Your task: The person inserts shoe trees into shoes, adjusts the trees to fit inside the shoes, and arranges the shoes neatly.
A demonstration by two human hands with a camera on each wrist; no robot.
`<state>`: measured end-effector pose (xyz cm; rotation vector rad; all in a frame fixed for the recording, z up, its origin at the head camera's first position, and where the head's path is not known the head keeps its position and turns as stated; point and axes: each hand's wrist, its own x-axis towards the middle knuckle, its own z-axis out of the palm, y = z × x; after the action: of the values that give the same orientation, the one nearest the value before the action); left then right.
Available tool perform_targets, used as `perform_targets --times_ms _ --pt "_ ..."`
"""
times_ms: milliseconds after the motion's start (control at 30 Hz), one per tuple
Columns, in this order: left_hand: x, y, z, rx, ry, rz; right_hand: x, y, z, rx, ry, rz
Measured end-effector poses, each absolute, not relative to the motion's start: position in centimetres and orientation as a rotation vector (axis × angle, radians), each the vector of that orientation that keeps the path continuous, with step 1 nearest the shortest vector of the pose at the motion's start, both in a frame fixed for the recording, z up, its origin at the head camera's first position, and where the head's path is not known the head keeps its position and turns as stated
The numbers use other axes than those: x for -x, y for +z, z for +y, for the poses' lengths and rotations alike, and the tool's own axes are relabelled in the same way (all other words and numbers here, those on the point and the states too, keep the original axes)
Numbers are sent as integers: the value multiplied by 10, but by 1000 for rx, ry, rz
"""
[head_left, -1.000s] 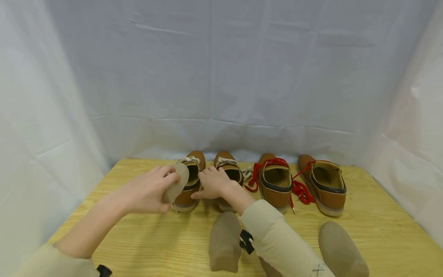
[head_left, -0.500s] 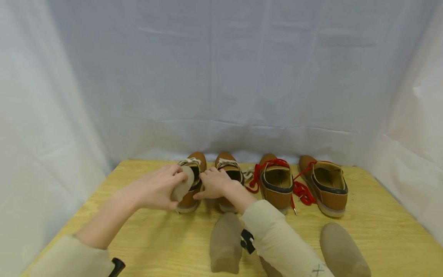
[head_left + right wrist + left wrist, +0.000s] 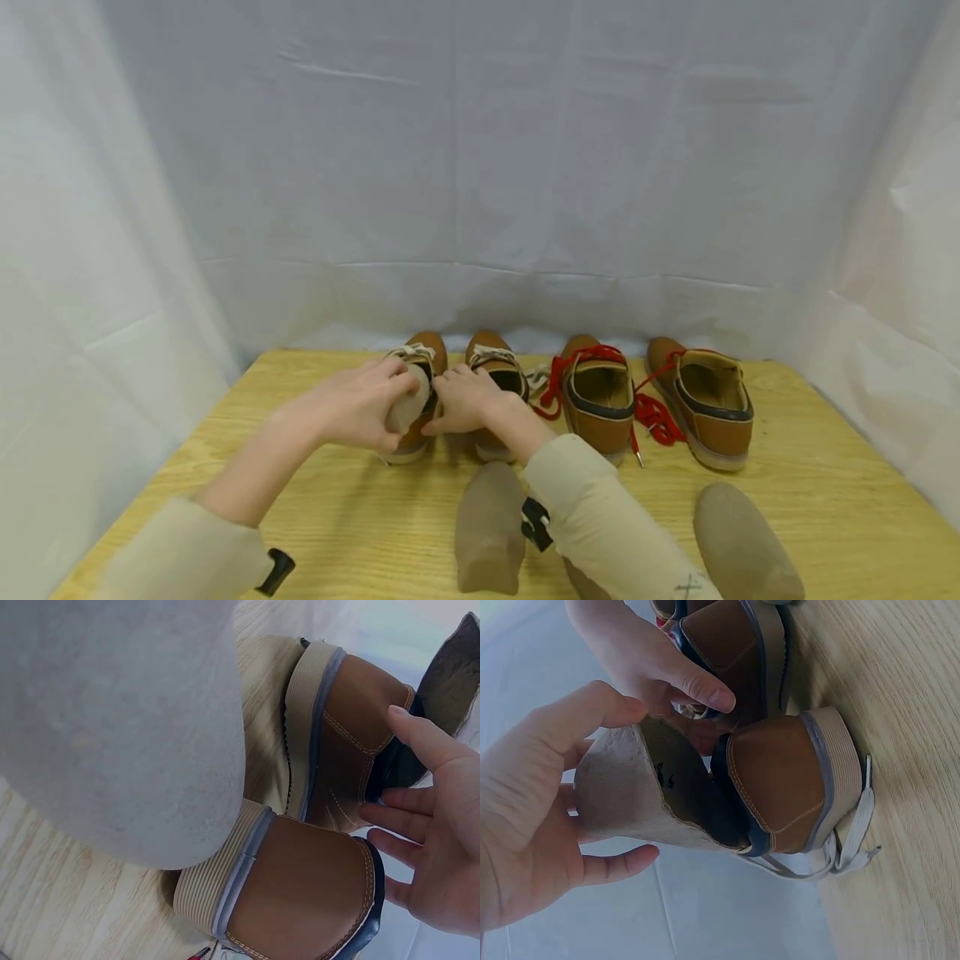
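My left hand (image 3: 367,404) grips a beige moulded-pulp shoe insert (image 3: 622,787), thumb on one edge and fingers around the other side. Its hollow underside shows in the left wrist view, and its lower end is inside the leftmost brown shoe (image 3: 776,784), so that end is hidden. That shoe has off-white laces. My right hand (image 3: 468,400) reaches between this shoe and a second white-laced shoe (image 3: 300,885). Its fingers are extended, with the thumb (image 3: 412,731) at the collar of the leftmost shoe and fingertips along its side.
Two more brown shoes, one in the middle (image 3: 600,400) and one at the right (image 3: 708,400), have loose red laces (image 3: 660,418). Pulp inserts lie nearer me, one in the middle (image 3: 491,529) and one at right (image 3: 742,537). A white sheet (image 3: 480,167) hangs behind the table.
My left hand has moved right and slightly down with the insert, bringing it over and into the leftmost shoe's opening. My right hand has stayed almost in place.
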<state>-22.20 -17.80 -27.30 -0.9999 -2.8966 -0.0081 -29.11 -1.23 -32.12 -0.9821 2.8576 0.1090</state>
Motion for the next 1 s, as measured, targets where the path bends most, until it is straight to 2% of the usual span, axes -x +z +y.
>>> perform_targets --times_ms 1000 --pt "230 -282 -172 874 65 -2913 290 -319 -13 981 148 2841"
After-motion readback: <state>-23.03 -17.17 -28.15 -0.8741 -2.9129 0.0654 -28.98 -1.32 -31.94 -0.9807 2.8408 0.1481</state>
